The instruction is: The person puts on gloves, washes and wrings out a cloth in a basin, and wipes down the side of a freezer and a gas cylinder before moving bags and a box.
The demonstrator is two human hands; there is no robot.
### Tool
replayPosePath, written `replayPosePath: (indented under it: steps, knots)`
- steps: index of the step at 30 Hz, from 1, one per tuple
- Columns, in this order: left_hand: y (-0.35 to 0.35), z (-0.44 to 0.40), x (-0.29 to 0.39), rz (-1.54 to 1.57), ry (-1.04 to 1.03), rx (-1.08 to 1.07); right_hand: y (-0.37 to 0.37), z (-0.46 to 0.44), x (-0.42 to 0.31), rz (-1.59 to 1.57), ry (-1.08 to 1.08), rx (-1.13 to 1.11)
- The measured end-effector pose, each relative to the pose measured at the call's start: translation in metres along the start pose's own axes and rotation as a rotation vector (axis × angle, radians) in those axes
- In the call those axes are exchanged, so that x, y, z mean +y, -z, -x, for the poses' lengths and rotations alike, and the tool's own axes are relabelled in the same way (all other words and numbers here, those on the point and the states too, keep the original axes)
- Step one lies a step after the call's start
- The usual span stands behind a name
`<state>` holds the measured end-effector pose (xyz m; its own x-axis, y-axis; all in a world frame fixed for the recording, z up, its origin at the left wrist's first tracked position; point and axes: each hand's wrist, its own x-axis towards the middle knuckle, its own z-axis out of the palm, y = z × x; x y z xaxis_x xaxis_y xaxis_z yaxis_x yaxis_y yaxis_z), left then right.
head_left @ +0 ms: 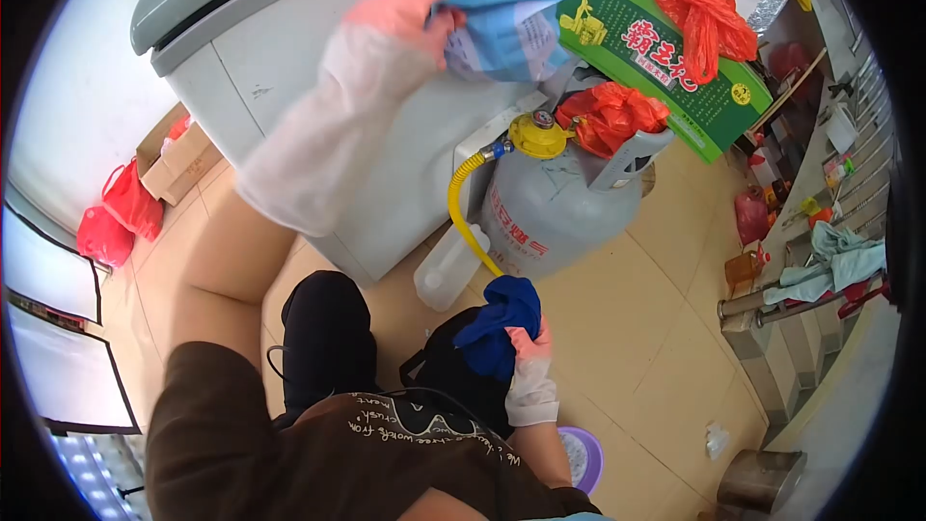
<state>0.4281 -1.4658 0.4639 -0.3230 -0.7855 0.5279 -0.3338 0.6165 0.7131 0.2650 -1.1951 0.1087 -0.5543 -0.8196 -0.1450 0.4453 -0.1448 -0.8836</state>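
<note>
My left hand (410, 14), in a pink and white rubber glove, is raised and closed on a light-blue bag (526, 14) with a pale printed panel. The bag is in front of the grey-white appliance (376, 154), by the green box (646, 48). Low near my lap, my right hand (531, 342), gloved the same way, grips a dark-blue cloth (497, 323). Beyond the cloth stands a grey gas cylinder (559, 207) with a yellow regulator (538, 135) and a yellow hose (455, 198). A crumpled red plastic bag (617, 118) lies on its top.
Another red bag (690, 10) rests on the green box. A clear plastic bottle (449, 270) is on the tiled floor beside the cylinder. A purple basin (590, 463) sits near my right forearm. Red bags (130, 198) and a cardboard box (183, 169) are at left; a rack with cloths (834, 251) is at right.
</note>
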Motion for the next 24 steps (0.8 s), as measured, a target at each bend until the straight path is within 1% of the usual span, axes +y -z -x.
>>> replayPosePath:
  steps: [2,4,5,7,8,10,11,13,14,16,17,18,20,21,23,24]
  knots:
    - [-0.036,0.008,-0.027,0.176,0.011,0.158,-0.005,0.004,-0.002,0.006,0.001,0.029]
    - [-0.068,0.008,-0.057,0.333,0.167,0.146,-0.004,0.009,-0.002,0.023,0.002,0.06]
    - [-0.083,0.007,-0.072,0.344,0.164,0.148,-0.001,0.012,-0.001,0.067,-0.039,0.076]
    - [-0.108,0.005,-0.099,0.522,0.277,0.191,-0.002,0.015,-0.006,0.131,-0.1,0.086]
    - [-0.116,0.004,-0.106,0.527,0.275,0.192,-0.002,0.015,-0.006,0.135,-0.096,0.086]
    - [-0.13,0.001,-0.116,0.702,0.318,0.237,0.001,0.019,-0.004,0.081,-0.089,0.104]
    - [-0.138,-0.002,-0.119,0.705,0.315,0.236,0.004,0.018,-0.001,0.081,-0.085,0.104]
    - [-0.157,-0.004,-0.127,0.818,0.014,0.146,0.013,0.018,0.007,0.055,-0.046,0.098]
    - [-0.164,-0.006,-0.135,0.821,0.014,0.147,0.012,0.017,0.007,0.057,-0.045,0.099]
    - [-0.183,-0.015,-0.159,-0.076,-0.559,0.159,0.008,0.019,0.009,0.075,0.038,0.166]
    - [-0.206,-0.023,-0.199,-0.073,-0.555,0.164,0.008,0.019,0.009,0.082,0.038,0.165]
    - [-0.238,-0.034,-0.252,0.099,-0.415,-0.098,0.009,0.021,0.01,0.066,0.041,0.181]
    - [-0.24,-0.036,-0.261,0.273,-0.268,-0.353,0.013,0.024,0.012,0.055,0.045,0.194]
    - [-0.212,-0.027,-0.221,0.116,-0.088,-0.518,0.015,0.025,0.014,0.057,0.055,0.204]
    - [-0.185,-0.019,-0.182,-0.039,0.103,-0.68,0.016,0.026,0.016,0.065,0.06,0.216]
    - [-0.182,-0.019,-0.176,-0.033,0.224,-0.728,0.016,0.025,0.018,0.068,0.045,0.232]
